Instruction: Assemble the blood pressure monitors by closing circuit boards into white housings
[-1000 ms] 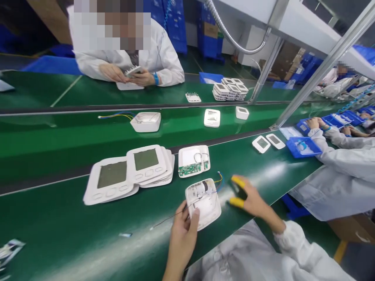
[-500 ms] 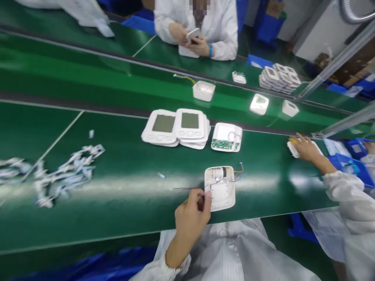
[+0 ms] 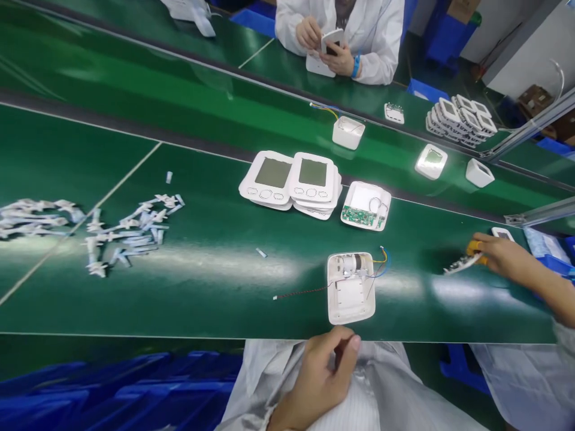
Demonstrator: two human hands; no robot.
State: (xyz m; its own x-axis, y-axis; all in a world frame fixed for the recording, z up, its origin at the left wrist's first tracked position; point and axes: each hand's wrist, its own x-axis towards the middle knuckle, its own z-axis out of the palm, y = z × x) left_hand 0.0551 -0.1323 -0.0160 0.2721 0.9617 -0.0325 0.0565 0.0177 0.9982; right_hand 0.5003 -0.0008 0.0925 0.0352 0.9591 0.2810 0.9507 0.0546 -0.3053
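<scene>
**Right hand** (image 3: 507, 256): positioned toward the right end of the green-belted counter (image 3: 211, 305), a little in from its near edge. A narrow pale strip (image 3: 462, 263), too blurred to be identified, is pinched between yellow-capped fingers (image 3: 474, 249), which are drawn close together on it. A small white device (image 3: 502, 233) is placed just beyond the hand.

**Left hand** (image 3: 317, 383): held just below the near edge of the counter, in front of a white coat (image 3: 381, 389). Its fingers are loosely curled, and nothing is gripped.

**Nearest item:** an open white plastic housing (image 3: 350, 299) is laid just inside the near edge, with a small cylindrical motor (image 3: 354, 261) mounted within. Blue and yellow wires (image 3: 381, 260) are led from its far corner, and a thin red-and-black twisted lead (image 3: 300, 292) is extended leftward across the belt.

**Surroundings:** two stacks of display-fronted casings (image 3: 291, 179) and an open casing with a green circuit board (image 3: 365, 206) are set along the far edge. White strip offcuts (image 3: 130, 230) are scattered toward the left end. Beyond a parallel belt, a white handheld device (image 3: 332, 39) is held by a co-worker's hands (image 3: 318, 48).
</scene>
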